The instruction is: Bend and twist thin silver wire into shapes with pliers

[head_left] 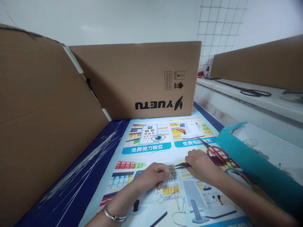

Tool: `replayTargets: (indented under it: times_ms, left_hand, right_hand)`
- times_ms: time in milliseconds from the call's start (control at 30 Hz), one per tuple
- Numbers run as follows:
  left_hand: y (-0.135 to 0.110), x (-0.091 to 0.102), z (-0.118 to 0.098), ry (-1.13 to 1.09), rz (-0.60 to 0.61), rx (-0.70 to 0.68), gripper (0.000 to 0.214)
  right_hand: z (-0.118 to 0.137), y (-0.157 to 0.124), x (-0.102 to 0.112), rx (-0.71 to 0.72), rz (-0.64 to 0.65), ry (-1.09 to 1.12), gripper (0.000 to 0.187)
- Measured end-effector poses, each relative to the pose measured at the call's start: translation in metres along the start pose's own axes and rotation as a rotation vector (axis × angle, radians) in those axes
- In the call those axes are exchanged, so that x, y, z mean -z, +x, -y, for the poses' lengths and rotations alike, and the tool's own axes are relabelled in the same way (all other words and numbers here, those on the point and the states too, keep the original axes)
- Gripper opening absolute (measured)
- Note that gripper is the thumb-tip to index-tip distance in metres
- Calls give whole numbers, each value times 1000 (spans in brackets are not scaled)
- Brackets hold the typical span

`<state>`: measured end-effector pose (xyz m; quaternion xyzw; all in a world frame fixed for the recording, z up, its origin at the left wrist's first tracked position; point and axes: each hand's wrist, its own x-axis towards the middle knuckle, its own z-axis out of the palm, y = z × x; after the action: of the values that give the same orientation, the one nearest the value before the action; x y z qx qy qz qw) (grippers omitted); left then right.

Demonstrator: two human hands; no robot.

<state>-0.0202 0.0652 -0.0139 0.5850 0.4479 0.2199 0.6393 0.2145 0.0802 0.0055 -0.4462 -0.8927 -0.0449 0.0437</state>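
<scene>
Head view: left hand pinches wire, right hand grips pointed tool, cardboard edge well apart.

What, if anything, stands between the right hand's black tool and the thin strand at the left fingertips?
Nothing visible. The black tool, in the right hand, points toward the thin strand at the left hand; the red-handled scissors lie aside.

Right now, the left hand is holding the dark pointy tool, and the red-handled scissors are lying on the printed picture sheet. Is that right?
Not quite: the head view shows the dark pointy tool in the right hand, not the left hand. The red-handled scissors are lying on the printed picture sheet, as you said.
</scene>
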Motion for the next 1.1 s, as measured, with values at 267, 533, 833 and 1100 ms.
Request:
replayTargets:
  times_ms: [267,533,833,1100]
  left_hand:
    - [1,-4,-1,-10,-49,-7,22]
    - [1,-6,-3,14,-74,-28,19]
    - [-2,-9,-6,59,-73,-42,19]
    - [0,-9,-4,84,-68,-47,21]
  right_hand:
    - [-1,-5,12,9,-169,-26,4]
    - [17,-6,5,7,-53,-87,4]
    - [18,-6,-2,-13,-65,-96,4]
    - [19,-5,0,-20,-70,-90,3]
